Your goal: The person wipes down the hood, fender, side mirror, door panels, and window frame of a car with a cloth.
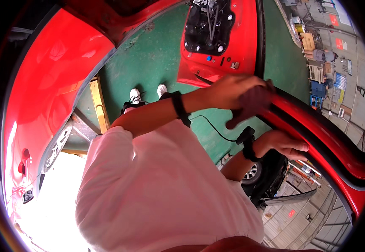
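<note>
An opened red car door [246, 42] stands in front of me, its trim off and its black inner panel [209, 31] bare. From its upper end the red window frame [316, 117], edged with black rubber seal, runs toward the lower right. My left hand [237, 93] reaches across to the inner corner of this frame, closed round a blurred, dark maroon cloth [256, 101]. Some of its fingers are hidden by the cloth and smeared by motion. Lower down, my right hand [284, 145] grips the near side of the window frame. Both wrists wear black bands.
A red car body [60, 59] with a wheel [58, 145] fills the left. Beside it lies a yellow beam [99, 105] on the green floor [144, 54]. A black cable [216, 128] leads to a small black device [245, 135]. Shelves of goods line the right wall.
</note>
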`<control>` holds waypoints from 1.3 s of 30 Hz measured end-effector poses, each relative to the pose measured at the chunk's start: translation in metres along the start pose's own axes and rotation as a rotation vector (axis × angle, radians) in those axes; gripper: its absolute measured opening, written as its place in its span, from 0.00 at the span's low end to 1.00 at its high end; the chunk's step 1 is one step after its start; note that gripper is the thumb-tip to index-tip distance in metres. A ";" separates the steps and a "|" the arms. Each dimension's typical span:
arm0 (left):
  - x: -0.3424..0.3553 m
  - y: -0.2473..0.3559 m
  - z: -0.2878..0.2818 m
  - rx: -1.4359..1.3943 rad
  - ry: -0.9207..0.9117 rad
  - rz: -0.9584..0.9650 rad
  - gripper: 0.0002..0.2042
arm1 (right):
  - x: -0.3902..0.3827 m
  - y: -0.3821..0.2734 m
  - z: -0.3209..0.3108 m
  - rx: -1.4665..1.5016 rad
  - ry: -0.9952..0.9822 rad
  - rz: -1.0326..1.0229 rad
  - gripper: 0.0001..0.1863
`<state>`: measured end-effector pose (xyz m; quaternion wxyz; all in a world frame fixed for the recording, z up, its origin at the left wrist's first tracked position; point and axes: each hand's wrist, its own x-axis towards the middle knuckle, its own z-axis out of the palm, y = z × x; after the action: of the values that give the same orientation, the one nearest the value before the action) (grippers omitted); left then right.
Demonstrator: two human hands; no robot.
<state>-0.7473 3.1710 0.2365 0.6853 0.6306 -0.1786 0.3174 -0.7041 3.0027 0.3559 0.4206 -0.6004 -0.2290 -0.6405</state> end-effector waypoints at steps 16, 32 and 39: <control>0.046 0.038 0.052 0.025 0.065 -0.152 0.28 | -0.014 0.004 0.001 0.180 -0.042 0.305 0.35; 0.032 0.013 0.047 0.048 0.021 0.032 0.22 | -0.003 0.010 -0.002 0.122 -0.032 0.175 0.37; 0.051 0.029 0.046 -0.104 0.033 0.150 0.23 | 0.001 0.006 -0.009 0.437 -0.072 0.665 0.39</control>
<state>-0.7225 3.1369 0.2977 0.6943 0.5738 -0.2300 0.3684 -0.7038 2.9917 0.3540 0.7144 -0.5602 -0.1677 -0.3842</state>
